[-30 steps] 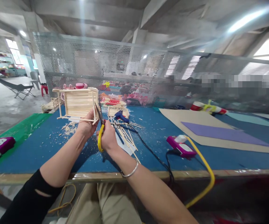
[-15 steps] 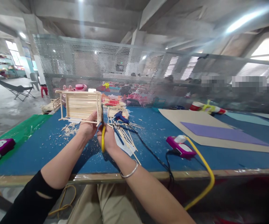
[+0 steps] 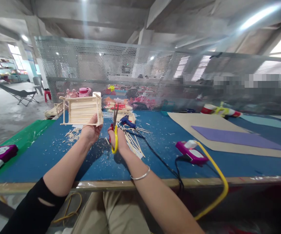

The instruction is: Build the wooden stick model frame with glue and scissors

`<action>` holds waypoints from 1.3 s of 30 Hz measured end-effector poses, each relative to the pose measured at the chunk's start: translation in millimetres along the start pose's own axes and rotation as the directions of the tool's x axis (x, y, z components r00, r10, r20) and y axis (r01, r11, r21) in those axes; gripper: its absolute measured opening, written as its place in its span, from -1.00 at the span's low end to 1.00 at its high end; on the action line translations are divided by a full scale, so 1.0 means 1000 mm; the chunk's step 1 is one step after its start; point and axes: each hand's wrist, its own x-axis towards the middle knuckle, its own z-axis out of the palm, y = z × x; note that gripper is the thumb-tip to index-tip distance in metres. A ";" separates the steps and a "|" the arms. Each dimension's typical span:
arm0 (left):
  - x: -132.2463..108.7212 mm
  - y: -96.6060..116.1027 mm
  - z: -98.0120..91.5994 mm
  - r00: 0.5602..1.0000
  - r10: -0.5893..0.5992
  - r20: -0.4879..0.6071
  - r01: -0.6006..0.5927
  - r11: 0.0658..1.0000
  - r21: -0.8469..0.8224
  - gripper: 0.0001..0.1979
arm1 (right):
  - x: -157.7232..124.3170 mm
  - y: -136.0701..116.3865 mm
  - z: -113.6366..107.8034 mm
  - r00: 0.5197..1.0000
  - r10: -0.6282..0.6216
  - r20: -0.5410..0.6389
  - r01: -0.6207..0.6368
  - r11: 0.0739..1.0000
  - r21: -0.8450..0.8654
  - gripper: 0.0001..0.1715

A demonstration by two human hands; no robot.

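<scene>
My left hand [image 3: 91,131] grips a small frame of thin wooden sticks [image 3: 82,111] by its lower right corner, holding it above the table. Rows of sticks fill its flat panel, and short legs stick out at the corners. In my right hand [image 3: 119,139] are scissors [image 3: 115,125] with yellow and red handles, their blades pointing up and slightly apart. The scissors are just right of the frame, not touching it. Behind them a blue glue gun [image 3: 128,121] lies by loose sticks [image 3: 133,143]. Wood scraps [image 3: 72,135] are strewn below the frame.
A black cord [image 3: 152,153] runs from the glue gun toward a purple power strip [image 3: 191,153] with a yellow cable [image 3: 218,172]. A purple sheet [image 3: 235,138] lies on beige board at right. A perforated metal screen [image 3: 121,71] stands along the back.
My right hand has moved right with the scissors, away from the frame's right edge, and the blades now show. The frame has shifted slightly left and turned a little.
</scene>
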 end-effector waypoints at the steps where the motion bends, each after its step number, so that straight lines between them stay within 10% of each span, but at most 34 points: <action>1: 0.000 0.000 0.000 1.000 -0.005 0.004 0.005 1.000 -0.003 -0.86 | 0.003 0.002 -0.002 1.000 -0.002 -0.030 0.001 1.000 -0.029 -0.80; 8: -0.002 0.002 0.000 1.000 -0.014 0.023 0.014 1.000 -0.005 -0.91 | 0.009 0.014 -0.003 0.992 0.119 0.049 -0.109 0.980 -0.165 -0.83; 19: 0.002 0.000 -0.003 0.998 0.003 0.067 -0.003 1.000 -0.006 -0.89 | -0.012 -0.007 0.001 0.980 -0.192 0.054 0.199 0.943 -0.265 -0.63; 39: -0.003 -0.004 -0.004 0.991 -0.072 0.112 0.064 0.995 0.071 -0.82 | -0.021 -0.029 -0.003 0.985 -0.174 0.004 0.164 0.920 -0.355 -0.49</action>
